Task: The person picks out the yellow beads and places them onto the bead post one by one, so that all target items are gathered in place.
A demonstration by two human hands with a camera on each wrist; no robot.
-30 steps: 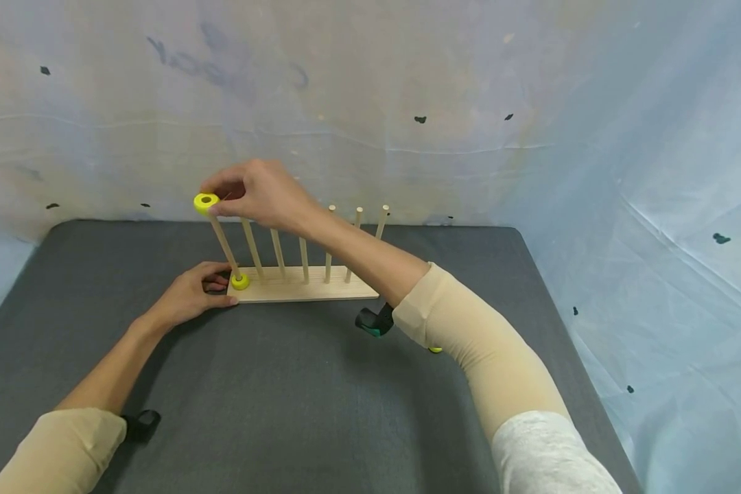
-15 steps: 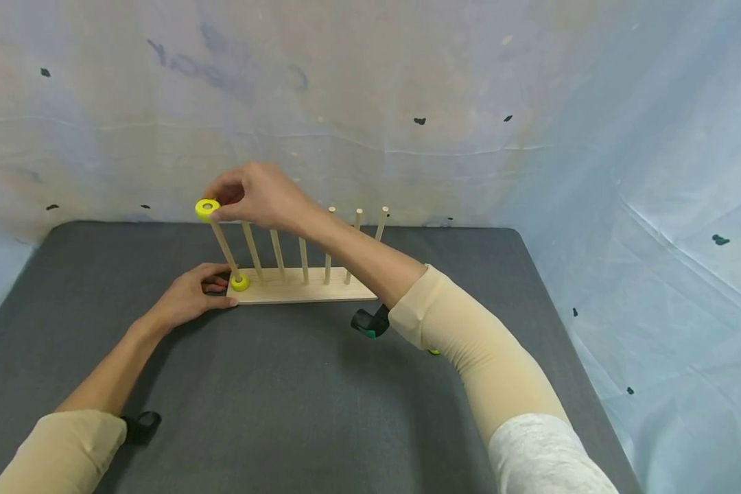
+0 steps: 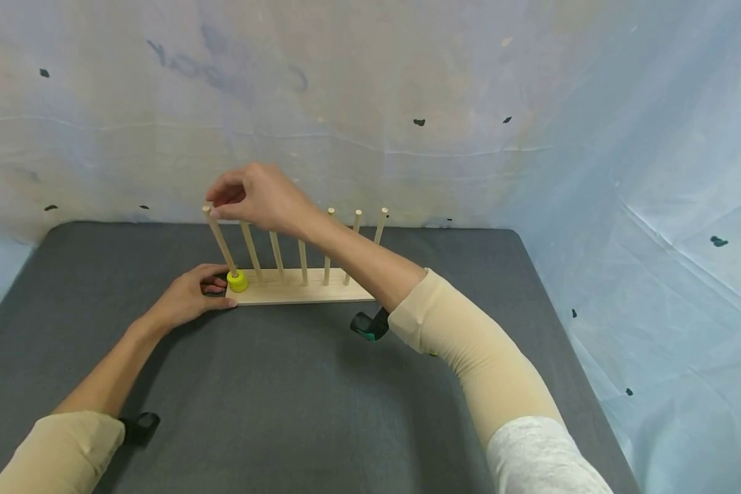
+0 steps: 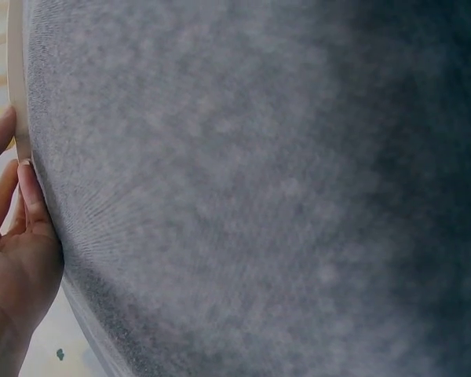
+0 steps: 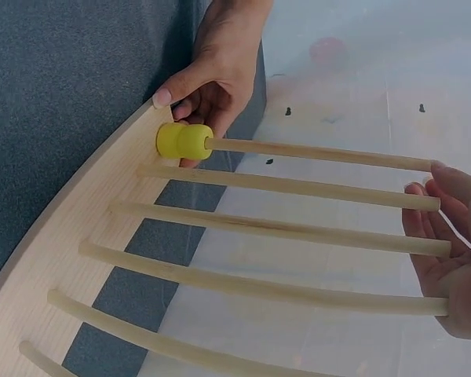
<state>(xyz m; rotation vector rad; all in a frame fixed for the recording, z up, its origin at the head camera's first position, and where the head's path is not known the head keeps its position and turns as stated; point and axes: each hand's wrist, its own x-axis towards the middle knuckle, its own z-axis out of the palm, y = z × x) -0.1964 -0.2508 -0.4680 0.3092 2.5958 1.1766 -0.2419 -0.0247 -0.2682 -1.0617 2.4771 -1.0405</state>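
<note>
A wooden base (image 3: 302, 293) with a row of several upright pegs stands at the far side of the table. Two yellow rings (image 5: 193, 141) sit stacked at the foot of the leftmost peg (image 3: 220, 240). My left hand (image 3: 188, 296) holds the left end of the base, thumb at the front edge and fingers round the end. At the top of the leftmost peg is my right hand (image 3: 256, 195), its thumb tip right at the peg's end in the right wrist view and no ring between its fingers. In the left wrist view, the left fingers meet the base's edge.
A yellow piece (image 3: 433, 354) shows at the edge of the right sleeve (image 3: 463, 343), mostly hidden. Black straps (image 3: 370, 326) hang from both forearms. Plastic sheeting (image 3: 370, 103) rises behind the dark table (image 3: 284, 398) and along its right side.
The yellow ring from my right fingers has slid down the leftmost peg onto the ring at its foot. The right hand stays at the peg's top; the left hand keeps its place.
</note>
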